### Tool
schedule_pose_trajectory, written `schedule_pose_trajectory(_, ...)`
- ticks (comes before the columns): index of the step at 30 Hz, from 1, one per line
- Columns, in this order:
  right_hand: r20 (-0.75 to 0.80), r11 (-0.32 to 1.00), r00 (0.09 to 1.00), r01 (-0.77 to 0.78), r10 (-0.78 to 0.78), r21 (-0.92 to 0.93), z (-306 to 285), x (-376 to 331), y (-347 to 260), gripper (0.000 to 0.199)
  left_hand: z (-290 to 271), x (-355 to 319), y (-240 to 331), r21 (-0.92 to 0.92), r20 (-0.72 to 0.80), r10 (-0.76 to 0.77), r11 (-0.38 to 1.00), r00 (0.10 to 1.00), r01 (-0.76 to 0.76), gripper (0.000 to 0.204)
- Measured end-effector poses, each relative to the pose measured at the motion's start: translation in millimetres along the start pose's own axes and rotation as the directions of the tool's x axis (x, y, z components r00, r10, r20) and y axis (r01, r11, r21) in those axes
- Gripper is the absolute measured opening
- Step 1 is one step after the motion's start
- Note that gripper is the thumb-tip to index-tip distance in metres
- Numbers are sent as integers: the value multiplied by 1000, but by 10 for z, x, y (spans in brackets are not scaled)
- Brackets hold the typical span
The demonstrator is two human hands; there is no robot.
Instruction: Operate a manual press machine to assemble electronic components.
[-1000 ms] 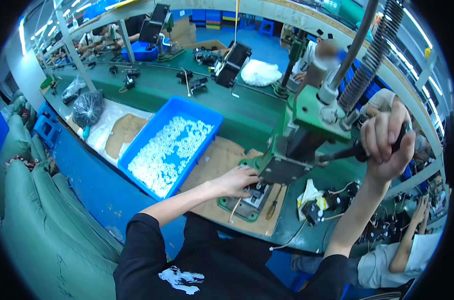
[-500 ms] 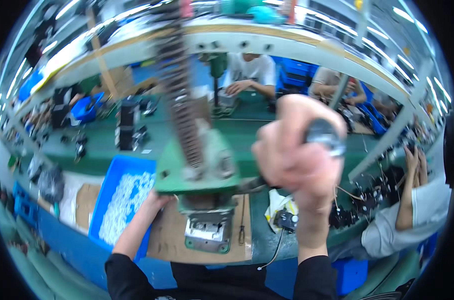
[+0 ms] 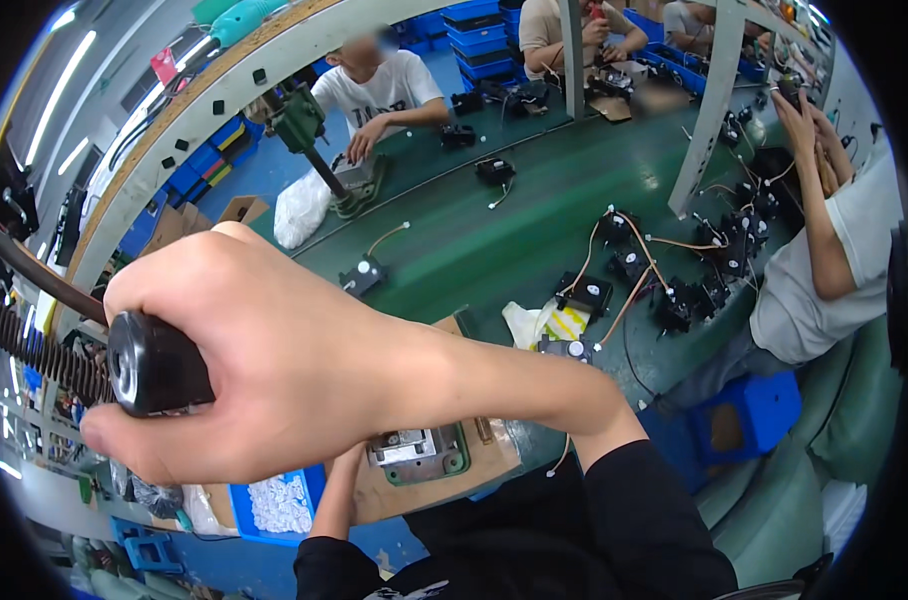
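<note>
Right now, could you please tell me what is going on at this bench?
The person's right hand grips a black knob near a coiled spring. The left hand is hidden behind the right one; its forearm shows beside a metal fixture. A blue tray of small white pieces stands by that forearm, and wired black units lie farther right on the green bench.
</note>
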State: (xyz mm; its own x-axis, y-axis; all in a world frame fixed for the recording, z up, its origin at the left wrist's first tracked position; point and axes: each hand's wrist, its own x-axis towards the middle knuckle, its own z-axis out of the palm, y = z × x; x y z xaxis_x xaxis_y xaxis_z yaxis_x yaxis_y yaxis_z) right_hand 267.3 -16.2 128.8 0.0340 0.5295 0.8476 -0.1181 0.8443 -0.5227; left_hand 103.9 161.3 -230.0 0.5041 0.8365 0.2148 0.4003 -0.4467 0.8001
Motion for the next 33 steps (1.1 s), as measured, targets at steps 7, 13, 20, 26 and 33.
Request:
schedule_pose_trajectory(7, 168, 896, 915, 396, -366, -203, 74, 38, 159, 29, -211, -514, 31, 36, -91, 88, 996, 992, -85, 49)
schedule_pose_trajectory(13, 60, 991, 998, -40, 32, 128, 167, -51, 98, 39, -113, -633, 102, 17, -77, 222, 975, 972, -222, 46)
schedule_pose_trajectory(20, 35, 997, 999, -31, 28, 76, 44, -141, 49, 39, -148, -632, 371, 210, -121, 288, 943, 950, -259, 34)
schedule_pose_trajectory(26, 58, 1000, 998, 24, -24, -3, 100, -100, 61, 37, -195, -605, 281, 58, -135, 235, 972, 963, -229, 29)
schedule_pose_trajectory(33, -55, 997, 998, 32, -36, -71, -98, -222, 20, 35, -1104, 274, -221, -154, -81, 316, 933, 945, -325, 29)
